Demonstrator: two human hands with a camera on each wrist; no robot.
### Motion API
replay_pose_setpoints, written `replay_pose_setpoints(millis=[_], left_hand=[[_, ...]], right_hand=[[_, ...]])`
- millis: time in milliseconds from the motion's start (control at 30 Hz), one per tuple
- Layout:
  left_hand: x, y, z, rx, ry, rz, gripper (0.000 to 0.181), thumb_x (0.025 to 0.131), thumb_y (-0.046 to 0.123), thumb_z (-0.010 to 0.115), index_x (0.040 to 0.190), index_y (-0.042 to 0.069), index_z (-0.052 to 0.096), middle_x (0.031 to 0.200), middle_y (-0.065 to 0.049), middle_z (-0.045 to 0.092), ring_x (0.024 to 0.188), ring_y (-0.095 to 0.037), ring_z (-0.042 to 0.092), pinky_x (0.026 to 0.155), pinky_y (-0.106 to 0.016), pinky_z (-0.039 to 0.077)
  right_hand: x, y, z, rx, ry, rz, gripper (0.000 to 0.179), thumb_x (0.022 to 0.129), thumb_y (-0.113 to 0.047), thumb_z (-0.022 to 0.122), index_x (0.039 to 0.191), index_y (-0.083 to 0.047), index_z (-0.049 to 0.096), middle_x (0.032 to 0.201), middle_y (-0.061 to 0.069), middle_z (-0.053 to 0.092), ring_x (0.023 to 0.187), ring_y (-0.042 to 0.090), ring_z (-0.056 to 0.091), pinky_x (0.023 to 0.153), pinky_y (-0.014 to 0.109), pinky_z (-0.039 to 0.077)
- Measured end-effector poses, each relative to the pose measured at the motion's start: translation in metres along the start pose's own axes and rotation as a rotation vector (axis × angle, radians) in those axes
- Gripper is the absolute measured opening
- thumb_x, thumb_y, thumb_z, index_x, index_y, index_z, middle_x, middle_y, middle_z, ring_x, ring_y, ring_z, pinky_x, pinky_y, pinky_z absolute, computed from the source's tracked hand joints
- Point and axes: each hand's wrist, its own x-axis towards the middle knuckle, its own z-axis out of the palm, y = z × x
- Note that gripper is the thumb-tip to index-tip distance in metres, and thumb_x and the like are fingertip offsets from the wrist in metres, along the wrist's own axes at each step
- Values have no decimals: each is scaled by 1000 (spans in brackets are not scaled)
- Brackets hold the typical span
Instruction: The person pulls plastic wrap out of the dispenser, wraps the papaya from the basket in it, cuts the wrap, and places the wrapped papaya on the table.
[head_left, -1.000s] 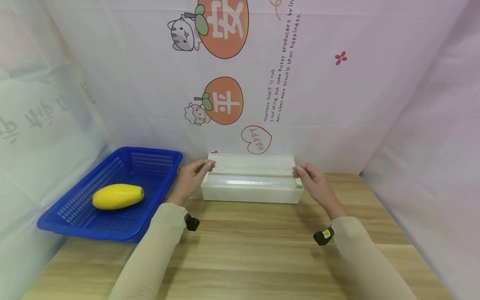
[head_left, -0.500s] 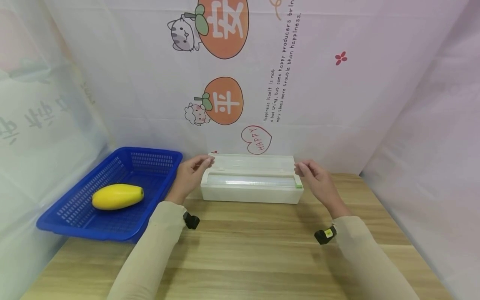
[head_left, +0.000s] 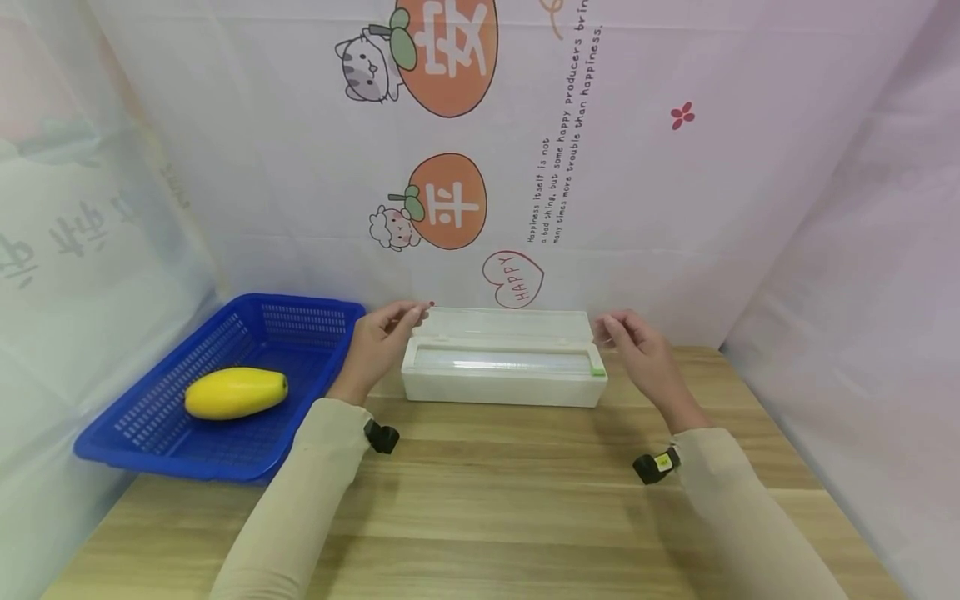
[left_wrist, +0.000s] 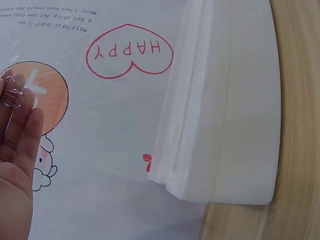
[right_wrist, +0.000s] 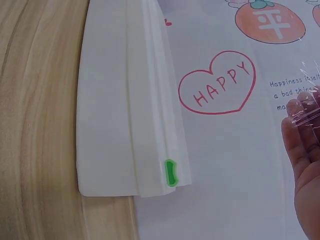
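A white cling film dispenser box [head_left: 502, 390] stands on the table against the back cloth. Its lid [head_left: 510, 322] is raised, and the film roll [head_left: 502, 360] shows inside. My left hand [head_left: 377, 346] pinches one corner of clear cling film [left_wrist: 15, 97], off the box's left end. The other corner is pinched by my right hand [head_left: 647, 358], beyond the right end; wrinkled film gathers at those fingers [right_wrist: 295, 145] in the right wrist view. Between the hands the sheet is nearly invisible. A green piece [head_left: 597, 372] sits at the box's right end.
On the left a blue plastic basket [head_left: 168, 468] holds a yellow papaya-like fruit [head_left: 236, 393]. The wooden table [head_left: 510, 508] extends in front of the box. White printed cloth [head_left: 630, 200] hangs behind and along both sides.
Both hands have risen and drawn slightly back and apart, carrying the film's edge up from over the roll. Box, basket and fruit have stayed in place.
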Motion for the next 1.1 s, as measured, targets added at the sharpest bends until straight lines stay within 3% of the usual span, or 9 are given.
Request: replay_pose_setpoints(millis=[133, 333, 433, 533, 767, 967, 1100], left_hand=[[1, 3, -2, 1, 7, 29, 26, 106, 25, 54, 120, 11, 71, 115, -10, 71, 103, -23, 64, 82, -36, 52], [3, 6, -6, -33, 8, 111, 30, 104, 30, 56, 121, 10, 72, 115, -6, 72, 102, -19, 65, 78, -26, 53], [4, 7, -7, -32, 7, 144, 32, 104, 33, 56, 120, 9, 72, 113, -3, 73, 100, -18, 65, 77, -24, 53], [7, 11, -9, -11, 14, 173, 32, 104, 33, 56, 118, 10, 72, 110, -2, 73, 98, -17, 66, 76, -25, 52], [10, 19, -11, 9, 41, 172, 32, 104, 35, 55, 119, 12, 72, 108, 0, 73, 98, -14, 65, 78, -26, 52], [12, 28, -13, -6, 41, 187, 30, 104, 31, 56, 118, 9, 72, 108, -2, 73, 98, -15, 67, 79, -26, 53], [13, 30, -14, -10, 36, 193, 30, 104, 30, 56, 118, 9, 72, 109, -2, 73, 99, -16, 67, 81, -27, 53]], right_hand=[[2, -2, -2, -18, 13, -19, 23, 106, -4, 46, 113, 13, 61, 102, 26, 65, 88, 4, 63, 79, 16, 52], [4, -8, -5, -43, 37, -54, 21, 105, -3, 47, 110, 12, 62, 98, 26, 65, 87, 26, 64, 79, 24, 55], [5, -10, -6, -44, 45, -63, 21, 105, -2, 47, 110, 12, 62, 96, 26, 65, 87, 31, 63, 78, 23, 55], [7, -13, -8, -57, 53, -80, 19, 105, -1, 48, 109, 12, 63, 95, 23, 66, 85, 27, 64, 77, 22, 55], [12, -18, -12, -66, 62, -111, 19, 104, 0, 49, 108, 11, 64, 92, 21, 66, 83, 3, 62, 75, 19, 54], [13, -25, -15, -54, 66, -133, 19, 103, 3, 49, 109, 11, 64, 92, 23, 65, 83, 20, 64, 75, 19, 53], [13, -29, -16, -59, 68, -142, 18, 103, 3, 49, 109, 11, 64, 92, 23, 65, 84, 16, 64, 75, 19, 53]])
